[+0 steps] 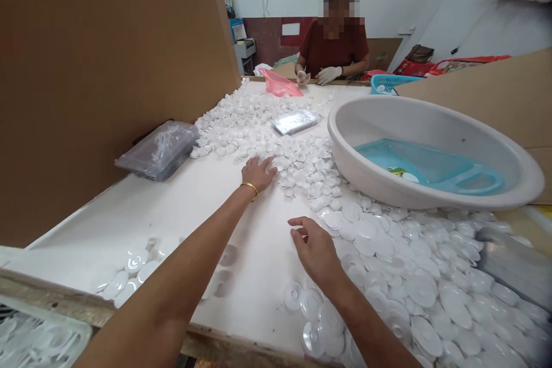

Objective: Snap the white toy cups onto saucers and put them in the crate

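My left hand [257,172], with a gold bangle at the wrist, reaches far out and lies palm down on the near edge of a heap of small white plastic caps [259,121]; its fingers curl onto the caps. My right hand [314,250] hovers lower and nearer, fingers loosely bent, thumb and forefinger close together beside a spread of clear round suction cups [414,276]. I cannot make out anything held in it. The white table top [181,207] lies under both.
A large white basin [435,155] holding a blue tray stands at the right. A tall cardboard wall [107,69] rises on the left, with a grey plastic bag [159,149] beside it. A person in gloves [332,52] works at the far end. A blue basket [388,83] is nearby.
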